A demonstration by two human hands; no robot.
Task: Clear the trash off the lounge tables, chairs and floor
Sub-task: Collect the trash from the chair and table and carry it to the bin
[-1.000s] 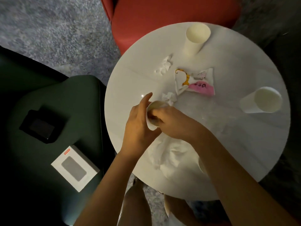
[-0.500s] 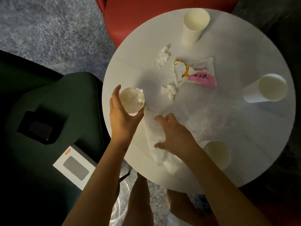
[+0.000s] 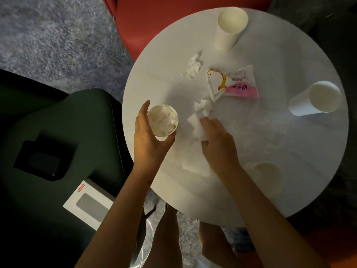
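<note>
Left hand (image 3: 148, 142) curled round cup (image 3: 163, 120) at table (image 3: 301, 176) left edge. Right hand (image 3: 219, 146) pinches tissue (image 3: 197, 127); cup mouth just left of it.

Red chair (image 3: 173, 26) partly beyond top edge; nearest cup (image 3: 268, 176) blurry.

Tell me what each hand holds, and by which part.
Left hand grips the stuffed paper cup by its side. Right hand touches a tissue; grip cannot be told.

table (image 3: 164, 84): smooth, faint sheen | far cup (image 3: 229, 26): matt paper | tissue (image 3: 193, 66): crumpled paper | carpet (image 3: 48, 35): rough pile
</note>
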